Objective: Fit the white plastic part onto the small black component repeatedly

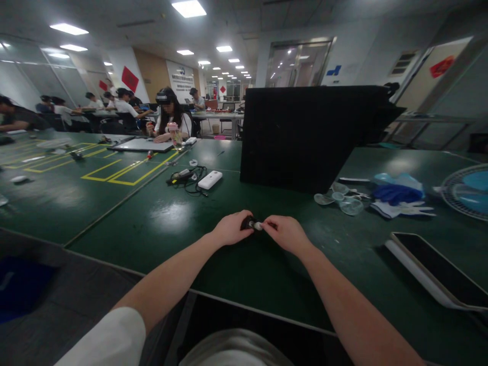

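Note:
Just above the green tabletop [213,267], my two hands meet in front of me. My left hand [232,227] is closed round a small black piece [246,222] with a light round end facing right; its exact kind is too small to make out. Between the fingertips of my right hand [285,231] is a small whitish rounded piece [258,225], pinched close beside the black one. Whether the two pieces touch, I cannot tell. The fingers partly cover both.
A large black box-like panel [297,137] stands beyond my hands. Left of it lie a white power bank [210,179] and black cables [186,178]. To the right are clear plastic cups [351,205], gloves [398,195] and a tablet [438,269]. Another person [171,114] sits across.

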{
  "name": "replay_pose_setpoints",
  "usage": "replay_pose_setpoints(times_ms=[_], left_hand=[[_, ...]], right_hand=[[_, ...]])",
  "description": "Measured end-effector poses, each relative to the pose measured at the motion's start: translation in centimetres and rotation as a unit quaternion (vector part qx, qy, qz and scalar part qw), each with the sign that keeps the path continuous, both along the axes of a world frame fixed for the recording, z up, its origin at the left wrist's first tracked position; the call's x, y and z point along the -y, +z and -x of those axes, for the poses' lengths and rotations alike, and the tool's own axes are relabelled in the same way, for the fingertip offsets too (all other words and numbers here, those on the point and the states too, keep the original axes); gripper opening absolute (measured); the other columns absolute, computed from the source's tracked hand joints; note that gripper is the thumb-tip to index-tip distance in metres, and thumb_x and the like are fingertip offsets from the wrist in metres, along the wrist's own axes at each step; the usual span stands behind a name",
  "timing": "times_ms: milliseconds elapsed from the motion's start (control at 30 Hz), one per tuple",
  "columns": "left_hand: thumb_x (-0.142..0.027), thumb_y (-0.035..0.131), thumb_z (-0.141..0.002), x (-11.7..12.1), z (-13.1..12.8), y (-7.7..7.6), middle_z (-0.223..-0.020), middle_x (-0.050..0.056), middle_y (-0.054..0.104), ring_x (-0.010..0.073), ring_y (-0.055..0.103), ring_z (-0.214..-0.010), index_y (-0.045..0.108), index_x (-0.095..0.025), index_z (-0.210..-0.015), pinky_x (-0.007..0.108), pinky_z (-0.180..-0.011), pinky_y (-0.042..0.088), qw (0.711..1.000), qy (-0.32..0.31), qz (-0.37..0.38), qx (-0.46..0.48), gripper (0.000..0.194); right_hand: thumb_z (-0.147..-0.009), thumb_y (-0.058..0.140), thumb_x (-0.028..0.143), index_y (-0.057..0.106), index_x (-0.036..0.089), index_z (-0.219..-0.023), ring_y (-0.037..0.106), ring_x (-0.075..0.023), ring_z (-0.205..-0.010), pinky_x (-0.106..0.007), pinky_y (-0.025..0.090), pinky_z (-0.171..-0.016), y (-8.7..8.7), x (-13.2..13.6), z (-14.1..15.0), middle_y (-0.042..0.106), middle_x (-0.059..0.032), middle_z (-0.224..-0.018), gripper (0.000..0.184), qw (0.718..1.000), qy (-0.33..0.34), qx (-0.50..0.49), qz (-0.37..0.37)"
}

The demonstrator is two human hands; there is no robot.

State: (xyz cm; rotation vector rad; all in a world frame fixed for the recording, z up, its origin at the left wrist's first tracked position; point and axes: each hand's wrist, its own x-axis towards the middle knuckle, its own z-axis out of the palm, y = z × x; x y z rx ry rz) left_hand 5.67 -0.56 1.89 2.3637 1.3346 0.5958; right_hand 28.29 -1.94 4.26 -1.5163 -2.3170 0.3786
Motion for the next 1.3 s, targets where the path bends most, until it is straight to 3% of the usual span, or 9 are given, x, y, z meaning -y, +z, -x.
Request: replay_pose_setpoints(times_ms=[267, 400, 600, 733, 867, 967, 1100, 1200, 1300], left_hand=[[-0.04, 0.066, -0.086, 0.0, -0.1, -0.1, -0.115, 0.005, 0.07, 0.0246, 0.068, -0.101, 0.054, -0.026, -0.127, 0.037, -0.088, 0.054, 1.0, 0.007, 0.0, -0.006, 0.045], [-0.039, 0.066, -0.086, 0.0, 0.0, -0.1, -0.115, 0.005, 0.069, 0.0242, 0.068, -0.101, 0.054, -0.026, -0.127, 0.037, -0.088, 0.054, 1.0, 0.007, 0.001, -0.005, 0.045], [-0.04, 0.065, -0.086, 0.1, 0.0, 0.1, -0.115, 0.005, 0.069, 0.0252, 0.068, -0.102, 0.053, -0.027, -0.128, 0.038, -0.089, 0.053, 1.0, 0.01, 0.004, -0.016, 0.045], [-0.039, 0.065, -0.087, 0.1, 0.0, 0.2, -0.115, 0.005, 0.069, 0.0246, 0.068, -0.102, 0.055, -0.027, -0.125, 0.037, -0.088, 0.054, 1.0, 0.003, 0.004, -0.01, 0.042], [-0.04, 0.065, -0.087, 0.1, 0.0, 0.3, -0.116, 0.005, 0.069, 0.0244, 0.068, -0.102, 0.054, -0.027, -0.127, 0.037, -0.088, 0.054, 1.0, 0.007, 0.019, -0.01, 0.043], [-0.04, 0.065, -0.087, 0.0, 0.1, 0.1, -0.117, 0.006, 0.069, 0.0245, 0.068, -0.103, 0.053, -0.027, -0.128, 0.037, -0.089, 0.053, 1.0, 0.008, 0.018, -0.009, 0.045], [-0.039, 0.065, -0.086, -0.1, 0.1, -0.2, -0.115, 0.005, 0.069, 0.0249, 0.068, -0.102, 0.054, -0.027, -0.128, 0.038, -0.09, 0.053, 1.0, 0.003, 0.005, -0.007, 0.045], [-0.039, 0.065, -0.086, -0.1, 0.0, -0.3, -0.115, 0.005, 0.069, 0.0248, 0.068, -0.102, 0.054, -0.027, -0.126, 0.038, -0.089, 0.053, 1.0, 0.002, -0.002, -0.006, 0.043], [-0.039, 0.065, -0.087, 0.0, -0.1, -0.1, -0.116, 0.005, 0.069, 0.0249, 0.067, -0.103, 0.054, -0.027, -0.126, 0.038, -0.089, 0.053, 1.0, 0.004, -0.002, -0.009, 0.042]], right_hand=[[-0.099, 0.019, 0.069, 0.059, 0.02, -0.058, 0.053, -0.0153, -0.052, -0.029, 0.031, -0.051, 0.3, 0.0, 0.5, 0.061, -0.0059, -0.06, 0.075, 0.99, -0.137, 0.005, 0.032], [-0.098, 0.031, 0.068, 0.063, 0.02, -0.066, 0.055, -0.0158, -0.056, -0.029, 0.032, -0.052, 0.6, 0.2, 0.0, 0.062, -0.0048, -0.064, 0.067, 0.992, -0.126, -0.02, -0.013], [-0.089, 0.061, 0.041, 0.07, 0.022, -0.107, 0.056, -0.014, -0.065, -0.028, 0.039, -0.06, 0.3, 0.3, -0.5, 0.07, -0.0036, -0.091, 0.028, 0.996, 0.026, -0.04, -0.072], [-0.093, 0.055, 0.041, 0.073, 0.023, -0.092, 0.058, -0.015, -0.069, -0.028, 0.039, -0.062, 0.3, 0.2, -0.4, 0.07, -0.0026, -0.086, 0.025, 0.997, 0.041, -0.01, -0.067], [-0.097, 0.039, 0.065, 0.065, 0.021, -0.064, 0.053, -0.015, -0.055, -0.029, 0.033, -0.054, 0.6, -0.1, -0.4, 0.063, -0.0029, -0.062, 0.06, 0.996, -0.071, 0.021, -0.041], [-0.098, 0.027, 0.069, 0.063, 0.02, -0.062, 0.053, -0.015, -0.054, -0.029, 0.032, -0.052, 0.8, -0.1, -0.6, 0.062, -0.0043, -0.06, 0.07, 0.993, -0.113, -0.002, -0.044], [-0.092, 0.047, 0.066, 0.072, 0.021, -0.084, 0.057, -0.0159, -0.061, -0.028, 0.036, -0.056, 0.9, 0.1, -0.6, 0.068, -0.0034, -0.072, 0.052, 0.996, -0.063, -0.019, -0.052], [-0.089, 0.06, 0.051, 0.072, 0.025, -0.106, 0.06, -0.0156, -0.067, -0.027, 0.039, -0.06, 0.6, 0.3, -0.3, 0.072, -0.0012, -0.083, 0.033, 0.999, 0.007, -0.022, -0.043], [-0.092, 0.055, 0.044, 0.073, 0.026, -0.098, 0.06, -0.0149, -0.067, -0.027, 0.039, -0.061, 0.1, 0.3, 0.0, 0.071, -0.0003, -0.081, 0.027, 0.999, 0.025, -0.01, -0.023]])
